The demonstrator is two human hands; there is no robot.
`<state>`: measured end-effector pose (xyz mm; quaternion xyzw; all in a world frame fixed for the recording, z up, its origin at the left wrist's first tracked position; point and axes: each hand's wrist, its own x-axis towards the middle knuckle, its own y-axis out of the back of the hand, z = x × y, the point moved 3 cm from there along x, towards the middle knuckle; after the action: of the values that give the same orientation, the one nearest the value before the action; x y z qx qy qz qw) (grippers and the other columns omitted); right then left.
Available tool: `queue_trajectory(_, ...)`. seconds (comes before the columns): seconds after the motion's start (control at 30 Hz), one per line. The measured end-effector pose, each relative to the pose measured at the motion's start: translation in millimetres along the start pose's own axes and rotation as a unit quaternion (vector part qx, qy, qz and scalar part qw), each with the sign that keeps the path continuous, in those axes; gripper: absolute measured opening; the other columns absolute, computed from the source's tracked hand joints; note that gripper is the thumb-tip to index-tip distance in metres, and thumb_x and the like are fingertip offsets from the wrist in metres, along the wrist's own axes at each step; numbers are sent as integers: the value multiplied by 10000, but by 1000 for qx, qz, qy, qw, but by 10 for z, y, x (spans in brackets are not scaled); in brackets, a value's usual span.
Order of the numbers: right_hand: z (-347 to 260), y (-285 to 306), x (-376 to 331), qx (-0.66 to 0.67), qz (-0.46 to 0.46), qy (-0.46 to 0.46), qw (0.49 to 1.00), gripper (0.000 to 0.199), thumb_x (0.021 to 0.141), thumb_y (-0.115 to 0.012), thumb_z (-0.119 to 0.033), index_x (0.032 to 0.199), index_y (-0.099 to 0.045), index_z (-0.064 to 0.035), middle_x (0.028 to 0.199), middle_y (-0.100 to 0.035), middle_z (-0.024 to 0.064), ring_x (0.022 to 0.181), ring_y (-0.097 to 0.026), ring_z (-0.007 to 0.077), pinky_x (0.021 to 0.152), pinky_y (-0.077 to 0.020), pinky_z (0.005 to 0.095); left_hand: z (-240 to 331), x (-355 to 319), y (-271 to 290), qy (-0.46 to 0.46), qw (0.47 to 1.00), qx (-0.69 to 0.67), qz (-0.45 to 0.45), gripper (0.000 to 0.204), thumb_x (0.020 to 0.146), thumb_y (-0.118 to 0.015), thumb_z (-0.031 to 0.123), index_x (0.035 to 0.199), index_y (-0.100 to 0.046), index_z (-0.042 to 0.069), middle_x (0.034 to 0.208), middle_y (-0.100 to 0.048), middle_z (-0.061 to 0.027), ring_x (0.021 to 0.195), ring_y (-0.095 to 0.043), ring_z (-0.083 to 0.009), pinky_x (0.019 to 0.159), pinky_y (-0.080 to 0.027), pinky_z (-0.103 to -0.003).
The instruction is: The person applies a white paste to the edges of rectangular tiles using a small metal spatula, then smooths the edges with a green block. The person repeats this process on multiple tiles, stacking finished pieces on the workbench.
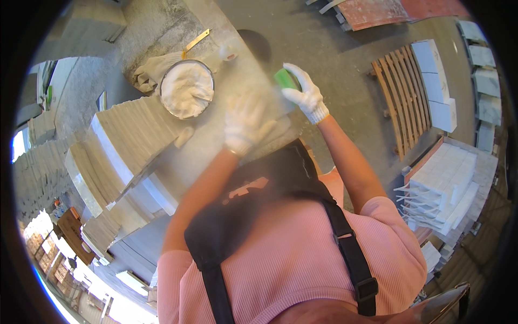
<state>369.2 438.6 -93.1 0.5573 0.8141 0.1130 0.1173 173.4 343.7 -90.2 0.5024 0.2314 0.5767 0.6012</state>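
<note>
Head view, looking down at a person in a pink top and dark apron working at a dusty grey stone slab that runs from the upper centre toward the middle of the frame. The right hand, in a white knit glove, is clenched around a small green block, seemingly a sanding or polishing pad, held at the slab's right edge just above centre; only its bright green upper face shows, the rest being covered by the fingers. The block appears light and compact, probably slightly yielding, and is best gripped across its short sides with the palm over the top, as here; the glove should guard against slipping in the dust. The left hand, also gloved and blurred, lies on or just above the slab beside the right hand; whether its fingers are flat, curled or holding anything cannot be told. The slab itself looks heavy, stiff and brittle at its edges. At upper left, a round metal bowl of white powder or paste sits on the slab, with a crumpled cloth and a thin yellow strip beside it. Stacks of cut stone tiles fill the left of the frame; a wooden pallet and further white tiles lie on the floor at right.
</note>
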Motion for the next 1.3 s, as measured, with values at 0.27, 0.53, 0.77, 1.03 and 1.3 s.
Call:
queue_trajectory(0.27, 216, 18, -228, -6, -12, 14, 1000, 672, 816, -738, -276, 1441, -538, -131, 1385, -560, 106, 1309, -522, 260, 1102, -414, 363, -27, -31, -77, 17, 1000, -17, -7, 730, 749, -756, 502, 1325, -612, 77, 1379, -572, -168, 1310, -507, -388, 1033, -396, -552)
queue_trajectory(0.53, 118, 66, 153, 229, 35, -120, 965, 693, 893, -693, -251, 1529, -455, -114, 1416, -555, 81, 1271, -519, 186, 1049, -422, 334, -6, 28, 14, 59, 996, -3, -65, 801, 690, -795, 503, 1332, -593, 70, 1293, -609, -181, 1202, -557, -398, 982, -455, -523)
queue_trajectory(0.77, -352, -266, 39, 117, 0, -70, 991, 633, 934, -675, -256, 1512, -475, -93, 1484, -518, 107, 1370, -470, 217, 1130, -367, 338, 119, -125, 745, 127, 987, -100, -25, 852, 618, -863, 449, 1322, -594, 50, 1191, -654, -171, 1096, -607, -369, 924, -504, -465)
queue_trajectory(1.03, -730, -609, -57, -59, -52, -37, 996, 493, 1010, -603, -344, 1414, -579, -62, 1398, -607, 95, 1285, -552, 201, 1060, -439, 338, 189, -363, 1538, 121, 986, -75, 86, 793, 635, -864, 336, 1324, -582, 62, 1184, -649, -147, 1094, -597, -369, 939, -471, -483)
queue_trajectory(1.3, -1574, -602, -138, 124, -242, -73, 960, 474, 1019, -577, -389, 1313, -651, -25, 1182, -699, 60, 982, -638, 139, 795, -500, 268, 105, -440, 1737, 70, 992, -7, 104, 864, 577, -898, 350, 1316, -594, 22, 1252, -647, -139, 1139, -599, -356, 958, -464, -465)
